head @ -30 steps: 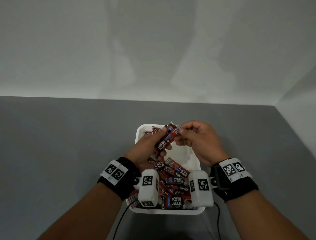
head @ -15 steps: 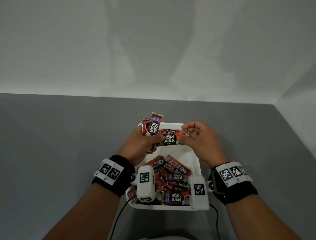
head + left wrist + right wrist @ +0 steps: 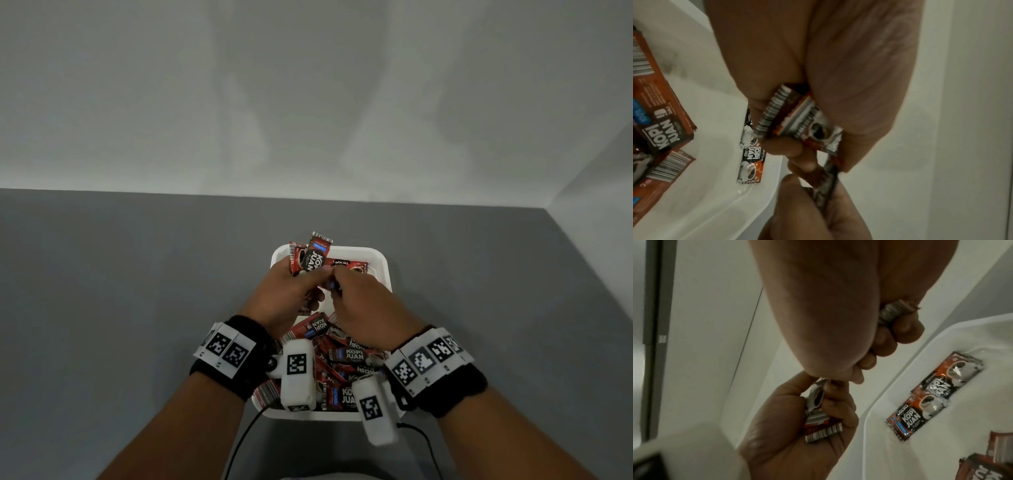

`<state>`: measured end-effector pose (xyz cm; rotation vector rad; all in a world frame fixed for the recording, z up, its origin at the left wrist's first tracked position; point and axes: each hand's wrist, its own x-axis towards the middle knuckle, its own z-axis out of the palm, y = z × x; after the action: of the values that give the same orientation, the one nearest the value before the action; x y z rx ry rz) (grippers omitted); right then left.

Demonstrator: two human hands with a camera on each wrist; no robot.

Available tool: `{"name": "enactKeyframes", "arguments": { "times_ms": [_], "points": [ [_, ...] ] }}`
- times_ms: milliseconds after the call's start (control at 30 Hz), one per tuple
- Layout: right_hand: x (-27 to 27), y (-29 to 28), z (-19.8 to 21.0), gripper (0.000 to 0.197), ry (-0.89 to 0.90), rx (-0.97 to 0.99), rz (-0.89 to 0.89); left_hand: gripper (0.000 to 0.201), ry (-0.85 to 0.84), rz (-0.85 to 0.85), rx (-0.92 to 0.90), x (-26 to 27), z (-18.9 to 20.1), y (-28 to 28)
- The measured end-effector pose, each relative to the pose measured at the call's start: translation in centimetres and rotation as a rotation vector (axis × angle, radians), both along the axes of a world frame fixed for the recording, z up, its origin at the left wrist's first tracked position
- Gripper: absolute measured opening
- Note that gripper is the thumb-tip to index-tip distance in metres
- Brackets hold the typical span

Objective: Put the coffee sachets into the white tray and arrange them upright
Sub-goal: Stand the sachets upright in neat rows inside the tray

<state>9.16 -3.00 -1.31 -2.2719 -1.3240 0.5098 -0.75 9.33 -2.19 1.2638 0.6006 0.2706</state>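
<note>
Here, both hands are being held together above the far end of the tray (image 3: 383, 260), which is resting on the grey table (image 3: 137, 291) in front of a pale wall (image 3: 308, 102). A small bunch of sachets (image 3: 310, 258) is being gripped in the left hand (image 3: 291, 294), its fingers curled round them so that two red-and-black ends are standing up past the knuckles, roughly upright; the same bunch (image 3: 797, 120) is being seen from below in the left wrist view, pressed between thumb and fingers (image 3: 785, 147). One sachet (image 3: 890, 311) is being pinched in the curled fingers of the right hand (image 3: 363, 308), whose fingertips are touching those of the left. Two sachets (image 3: 925, 402) are lying flat side by side on the tray floor near its far wall (image 3: 890, 386), as the right wrist view is showing. The near half of the tray is being filled by a loose pile (image 3: 342, 356) of sachets lying flat and overlapping at mixed angles, partly hidden by the two white wrist cameras (image 3: 296, 373). Black bands with coded markers (image 3: 224, 347) are being worn on both wrists, and black cables (image 3: 246, 435) are trailing from the cameras towards the near edge.
</note>
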Motion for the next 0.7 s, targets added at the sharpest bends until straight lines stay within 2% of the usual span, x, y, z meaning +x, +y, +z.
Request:
{"name": "enactKeyframes", "arguments": {
  "times_ms": [67, 133, 233, 333, 367, 467, 500, 600, 700],
  "points": [
    [0.2, 0.2, 0.2, 0.021, 0.138, 0.08, -0.11, 0.017, -0.005, 0.073, -0.172, -0.2, 0.1, 0.1],
    [0.5, 0.5, 0.0, 0.027, 0.336, 0.171, -0.242, 0.021, -0.01, 0.096, -0.235, -0.3, 0.1, 0.3],
    [0.6, 0.9, -0.3, 0.022, 0.683, 0.376, -0.438, 0.018, -0.013, 0.053, -0.132, -0.6, -0.2, 0.2],
    [0.5, 1.0, 0.8, 0.008, 0.906, 0.524, -0.482, 0.02, -0.051, -0.005, -0.041, -0.8, -0.1, 0.0],
    [0.6, 1.1, 1.1, 0.006, 0.927, 0.543, -0.47, 0.021, -0.069, -0.018, -0.029, -0.8, -0.1, 0.0],
    [1.0, 1.1, 0.9, 0.031, 0.889, 0.564, -0.485, 0.026, -0.102, -0.013, -0.048, -0.7, -0.1, 0.0],
    [1.0, 1.1, 0.8, 0.03, 0.877, 0.558, -0.504, 0.026, -0.095, 0.0, -0.047, -0.7, -0.1, 0.0],
    [1.6, 1.2, 0.2, 0.007, 0.861, 0.582, -0.59, 0.025, -0.048, 0.04, 0.003, -0.6, -0.3, 0.0],
    [1.9, 1.3, -0.4, 0.008, 0.923, 0.628, -0.676, 0.019, -0.041, 0.129, 0.05, -0.4, -0.8, 0.0]
  ]
}}
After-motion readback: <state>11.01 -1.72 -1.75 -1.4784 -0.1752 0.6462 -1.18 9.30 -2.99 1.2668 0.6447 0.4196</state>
